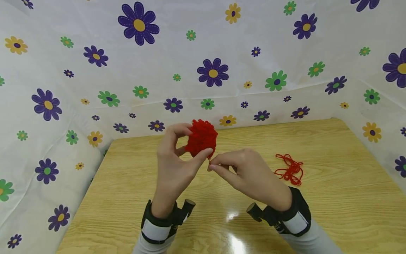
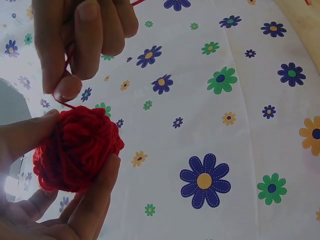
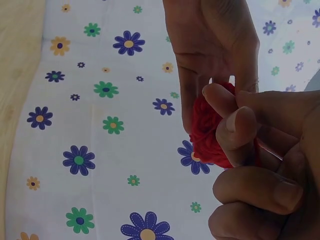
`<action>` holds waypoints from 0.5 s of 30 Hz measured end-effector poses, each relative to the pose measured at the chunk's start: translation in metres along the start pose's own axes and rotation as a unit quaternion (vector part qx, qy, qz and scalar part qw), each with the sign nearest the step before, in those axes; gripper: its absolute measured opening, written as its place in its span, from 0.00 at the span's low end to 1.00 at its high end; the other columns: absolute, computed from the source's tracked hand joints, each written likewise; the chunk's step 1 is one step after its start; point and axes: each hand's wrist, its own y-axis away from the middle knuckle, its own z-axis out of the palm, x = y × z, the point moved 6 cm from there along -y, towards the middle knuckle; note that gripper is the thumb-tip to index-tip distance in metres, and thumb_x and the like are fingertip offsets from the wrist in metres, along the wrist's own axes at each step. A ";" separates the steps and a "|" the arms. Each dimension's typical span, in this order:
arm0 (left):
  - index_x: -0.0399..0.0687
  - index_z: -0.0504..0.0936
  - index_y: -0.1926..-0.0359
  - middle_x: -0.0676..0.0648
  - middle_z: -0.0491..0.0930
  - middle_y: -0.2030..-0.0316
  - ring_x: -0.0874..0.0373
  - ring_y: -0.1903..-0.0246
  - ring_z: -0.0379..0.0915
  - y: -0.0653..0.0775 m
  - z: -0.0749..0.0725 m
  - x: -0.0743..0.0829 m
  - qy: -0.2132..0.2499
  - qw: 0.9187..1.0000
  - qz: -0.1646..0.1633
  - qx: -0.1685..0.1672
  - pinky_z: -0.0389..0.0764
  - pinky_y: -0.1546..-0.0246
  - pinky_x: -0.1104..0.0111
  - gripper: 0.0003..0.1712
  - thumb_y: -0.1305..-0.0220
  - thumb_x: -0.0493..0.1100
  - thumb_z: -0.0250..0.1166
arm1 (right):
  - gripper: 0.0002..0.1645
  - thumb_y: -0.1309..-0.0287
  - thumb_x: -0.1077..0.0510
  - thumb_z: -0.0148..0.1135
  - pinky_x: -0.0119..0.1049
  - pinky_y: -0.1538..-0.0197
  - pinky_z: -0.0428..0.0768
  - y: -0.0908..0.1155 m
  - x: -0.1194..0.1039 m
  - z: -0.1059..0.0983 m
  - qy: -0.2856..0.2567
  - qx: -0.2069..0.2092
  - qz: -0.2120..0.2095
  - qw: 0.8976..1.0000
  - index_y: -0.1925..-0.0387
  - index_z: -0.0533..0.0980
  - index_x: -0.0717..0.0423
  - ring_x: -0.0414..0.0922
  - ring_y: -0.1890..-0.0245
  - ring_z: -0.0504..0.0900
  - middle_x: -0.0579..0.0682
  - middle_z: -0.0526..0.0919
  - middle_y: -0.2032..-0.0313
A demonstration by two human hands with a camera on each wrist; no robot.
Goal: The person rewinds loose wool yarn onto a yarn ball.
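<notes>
A ball of red yarn is held up above the table by my left hand, its thumb and fingers spread round the sides. Just below and right of the ball, my right hand pinches a strand of the yarn between thumb and forefinger. In the left wrist view the strand runs from the top of the ball up into the right hand. The right wrist view shows the ball partly hidden behind the right hand's fingers.
A loose tangle of red yarn lies on the wooden table, right of the right hand. White cloth printed with flowers hangs behind the table and along both sides. Each wrist wears a black strap.
</notes>
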 end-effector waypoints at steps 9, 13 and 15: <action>0.34 0.69 0.60 0.42 0.72 0.58 0.55 0.56 0.69 0.001 0.010 0.006 -0.066 0.997 0.034 -0.027 0.78 0.68 0.65 0.27 0.63 0.29 0.71 | 0.05 0.44 0.48 0.54 0.29 0.83 0.61 0.001 -0.001 -0.004 -0.040 -0.003 -0.003 0.999 0.72 0.76 0.39 0.34 0.86 0.62 0.35 0.64 0.86; 0.35 0.70 0.59 0.42 0.72 0.58 0.55 0.57 0.70 0.000 0.013 0.008 -0.075 0.995 0.045 -0.055 0.78 0.68 0.65 0.26 0.62 0.29 0.71 | 0.05 0.45 0.51 0.56 0.28 0.84 0.60 0.002 -0.001 -0.013 -0.062 0.016 -0.011 0.998 0.70 0.78 0.42 0.35 0.86 0.61 0.36 0.67 0.84; 0.36 0.71 0.58 0.42 0.73 0.57 0.55 0.57 0.70 0.000 0.015 0.008 -0.073 0.994 0.046 -0.071 0.78 0.68 0.65 0.26 0.62 0.29 0.71 | 0.05 0.45 0.52 0.57 0.29 0.85 0.59 0.003 -0.001 -0.019 -0.074 0.028 -0.011 0.997 0.69 0.79 0.44 0.35 0.87 0.61 0.36 0.68 0.84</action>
